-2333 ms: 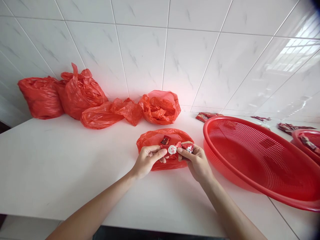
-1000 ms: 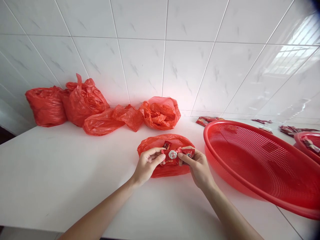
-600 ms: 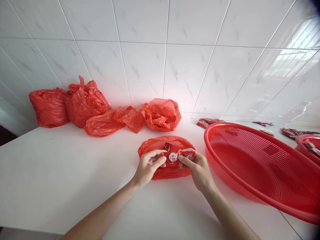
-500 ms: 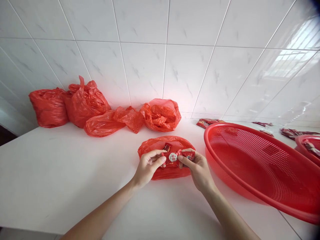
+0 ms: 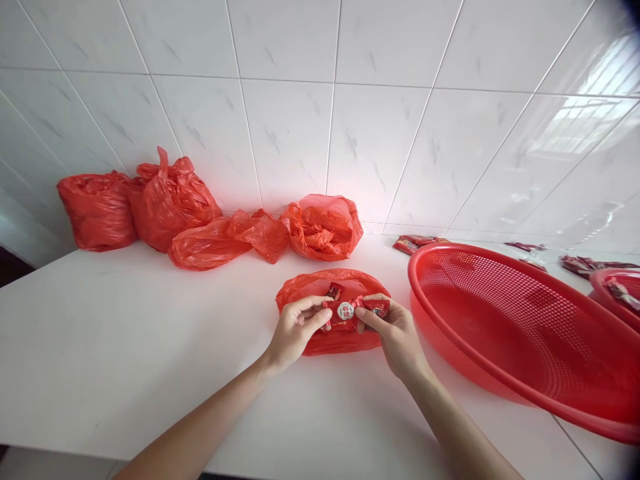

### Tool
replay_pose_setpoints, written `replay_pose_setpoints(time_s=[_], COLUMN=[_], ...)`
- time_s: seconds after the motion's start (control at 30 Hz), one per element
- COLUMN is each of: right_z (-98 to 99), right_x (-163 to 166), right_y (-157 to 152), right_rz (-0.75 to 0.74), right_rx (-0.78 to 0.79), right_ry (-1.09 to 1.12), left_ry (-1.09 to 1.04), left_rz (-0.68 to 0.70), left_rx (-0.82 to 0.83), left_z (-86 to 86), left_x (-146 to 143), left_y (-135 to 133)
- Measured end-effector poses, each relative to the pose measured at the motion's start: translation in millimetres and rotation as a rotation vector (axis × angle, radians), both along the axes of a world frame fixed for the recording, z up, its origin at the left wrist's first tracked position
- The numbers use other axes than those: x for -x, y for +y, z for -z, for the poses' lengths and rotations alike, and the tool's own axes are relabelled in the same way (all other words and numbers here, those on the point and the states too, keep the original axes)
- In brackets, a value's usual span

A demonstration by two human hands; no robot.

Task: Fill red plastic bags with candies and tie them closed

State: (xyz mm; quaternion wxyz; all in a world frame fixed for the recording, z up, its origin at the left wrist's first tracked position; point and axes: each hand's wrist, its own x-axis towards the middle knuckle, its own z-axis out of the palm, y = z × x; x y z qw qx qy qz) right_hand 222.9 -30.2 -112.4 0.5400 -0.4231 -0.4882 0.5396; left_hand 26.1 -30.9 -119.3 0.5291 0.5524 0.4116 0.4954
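Observation:
Between my two hands is a red wrapped candy point(image 5: 345, 311) with a round white label, held over an opened red plastic bag point(image 5: 330, 345). My left hand point(image 5: 299, 327) pinches the candy's left end between thumb and fingers. The other end is gripped by my right hand point(image 5: 393, 328), thumb on top. A second red packet point(image 5: 379, 308) sticks out by the right fingers; whether it is held too I cannot tell. Another small dark red packet point(image 5: 335, 291) lies in the bag, just behind the held candy. Fingers hide part of the bag's inside.
A large red perforated basket point(image 5: 480, 333) stands close on my right, with red packets point(image 5: 417, 243) behind it. A smaller red basket point(image 5: 620, 280) is at the far right. Several red plastic bags point(image 5: 173, 200) line the tiled wall point(image 5: 285, 133) on the white table point(image 5: 125, 347).
Both hands keep their hold on the candy and have hardly moved. The whole view has shifted very slightly.

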Motion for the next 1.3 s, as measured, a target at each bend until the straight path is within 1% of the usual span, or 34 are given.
replay_pose_setpoints(time_s=[0.43,0.97,1.07,1.13,1.23,1.3], right_z=[-2.4,0.0,-2.6,-4.0,-3.8,-2.7], right_x=[1,2,3,3,3,3], right_y=[0,2,2,3,6,7], right_rz=[0.030,0.035,0.061,0.063,-0.012,-0.076], right_rx=[0.006,0.024,0.013,0.016,0.069,0.097], right_ry=[-0.034,-0.001,0.087,0.210,0.408,0.465], left_ry=[0.016,0.051,0.062,0.067,0.078,0.099], left_rz=[-0.003,-0.033,-0.063,-0.100,-0.168,-0.202], left_rx=[-0.024,-0.029,-0.028,-0.026,-0.038,-0.051], left_z=[1.7,-0.5,1.4,3.3,7.3,10.1], left_x=[1,0,2,3,6,7], left_y=[1,3,6,7,10,11])
